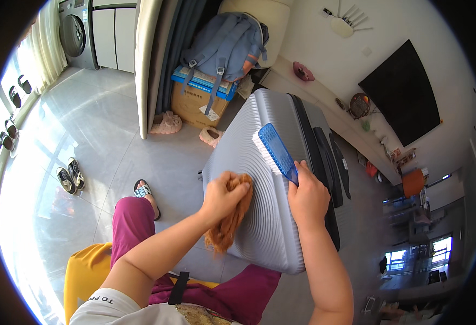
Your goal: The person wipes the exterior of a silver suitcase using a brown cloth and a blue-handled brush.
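A grey hard-shell suitcase (268,222) with curved ridges stands in front of me, between my legs. My left hand (224,197) is closed round a bunched brown cloth (230,225), held against the suitcase's ridged face. Part of the cloth hangs below my fingers. In my right hand (309,195) is a blue scrub brush (276,149) with white bristles, gripped by its handle. The brush head points up and away over the suitcase's edge, its bristles facing left towards the ridges. Whether the bristles touch the shell I cannot tell.
Beyond the suitcase, a blue-grey backpack (227,43) sits on a cardboard box (197,103) with a blue top. Pink slippers (166,123) lie by the curtain. Dark sneakers (71,176) stand on the tiled floor at left. A washing machine (77,35) is far left, a television (403,92) at right.
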